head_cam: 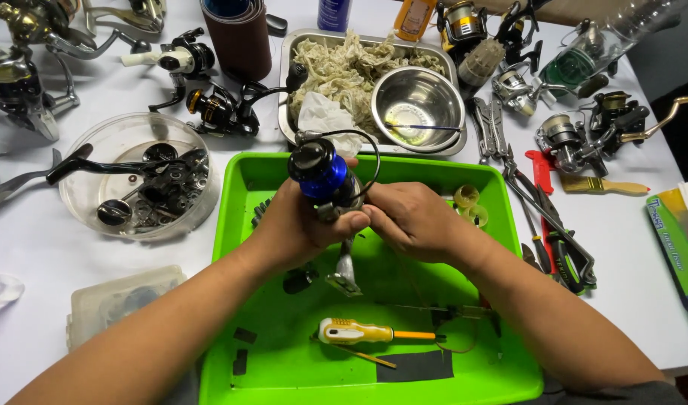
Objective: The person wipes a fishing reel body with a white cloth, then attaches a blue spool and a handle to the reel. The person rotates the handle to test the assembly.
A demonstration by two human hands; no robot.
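A blue and black spinning fishing reel (325,176) is held upright at the centre of the frame, above the far half of a bright green tray (479,352). The left hand (299,225) wraps its fingers closed around the reel's body. The right hand (407,221) touches the reel from the right, its fingertips pinched against it. In the lower middle, on the tray's open floor, lies a yellow-handled screwdriver (374,332). Pliers (542,217) lie just beyond the tray's right rim.
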